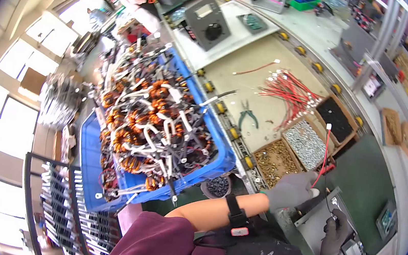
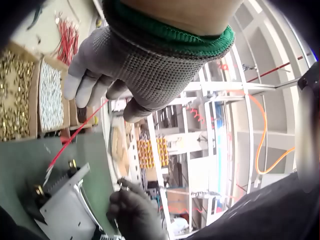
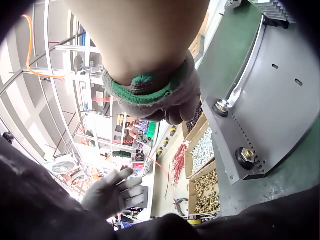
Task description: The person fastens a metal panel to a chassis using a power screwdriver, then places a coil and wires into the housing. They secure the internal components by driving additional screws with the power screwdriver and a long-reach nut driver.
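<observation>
My gloved left hand (image 1: 291,190) holds a thin red wire (image 1: 326,149) with a white connector at its upper end. In the left wrist view the red wire (image 2: 75,135) slants down from the left hand's fingers (image 2: 90,90). My gloved right hand (image 1: 335,232) is beside a grey metal panel (image 1: 314,222), pinching a small metal piece (image 2: 122,186) at its fingertips; its exact kind I cannot tell. A thin dark lead (image 1: 327,198) reaches toward those fingertips. Two bolts with nuts (image 3: 245,155) stand on the panel's near corner in the right wrist view.
Boxes of brass parts (image 1: 275,163), silver parts (image 1: 305,143) and black parts (image 1: 336,118) stand ahead. Behind them lie red wires (image 1: 290,95) and pliers (image 1: 248,115). A blue bin (image 1: 221,153) of coils is on the left. Another person (image 1: 135,0) stands farther back.
</observation>
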`<action>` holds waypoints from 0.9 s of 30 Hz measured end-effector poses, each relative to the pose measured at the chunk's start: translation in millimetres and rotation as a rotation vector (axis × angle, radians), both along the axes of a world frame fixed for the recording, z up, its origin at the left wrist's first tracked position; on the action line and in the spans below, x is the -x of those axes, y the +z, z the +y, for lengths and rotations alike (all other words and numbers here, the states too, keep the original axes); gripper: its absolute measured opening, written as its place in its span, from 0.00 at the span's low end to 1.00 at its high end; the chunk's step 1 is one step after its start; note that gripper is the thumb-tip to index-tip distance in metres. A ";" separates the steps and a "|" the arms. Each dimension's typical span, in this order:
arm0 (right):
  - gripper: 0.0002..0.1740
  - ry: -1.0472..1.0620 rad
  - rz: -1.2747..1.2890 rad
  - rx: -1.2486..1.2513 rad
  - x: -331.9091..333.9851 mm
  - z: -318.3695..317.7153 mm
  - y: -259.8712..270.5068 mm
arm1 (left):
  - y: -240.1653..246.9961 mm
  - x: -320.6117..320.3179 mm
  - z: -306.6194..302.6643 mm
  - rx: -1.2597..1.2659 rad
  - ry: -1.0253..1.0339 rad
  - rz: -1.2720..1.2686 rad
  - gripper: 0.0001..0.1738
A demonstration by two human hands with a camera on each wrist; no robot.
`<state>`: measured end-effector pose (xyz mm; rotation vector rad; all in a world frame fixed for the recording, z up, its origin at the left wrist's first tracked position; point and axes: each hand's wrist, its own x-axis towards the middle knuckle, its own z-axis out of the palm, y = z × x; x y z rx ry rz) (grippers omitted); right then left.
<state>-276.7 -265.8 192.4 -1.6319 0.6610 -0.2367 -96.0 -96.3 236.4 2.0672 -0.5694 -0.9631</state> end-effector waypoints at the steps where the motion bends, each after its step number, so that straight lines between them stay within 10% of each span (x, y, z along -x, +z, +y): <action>1: 0.15 0.030 -0.010 -0.008 -3.6 -1.8 -5.6 | 2.6 -2.2 19.3 -0.008 0.030 -0.010 0.27; 12: 0.16 0.029 0.004 -0.053 -25.3 9.7 -8.5 | 160.7 -101.6 294.9 -0.329 0.670 -0.735 0.10; 15: 0.16 0.028 0.004 -0.050 -29.6 15.2 -3.5 | 145.0 -141.9 344.3 -0.763 0.226 -0.644 0.21; 19: 0.16 0.004 -0.012 -0.034 -35.8 22.5 5.4 | 68.9 -138.3 331.5 -1.245 0.136 -0.685 0.32; 27: 0.17 -0.018 -0.041 -0.043 -35.0 27.6 3.8 | 65.4 -149.3 333.8 -0.868 0.451 -0.565 0.34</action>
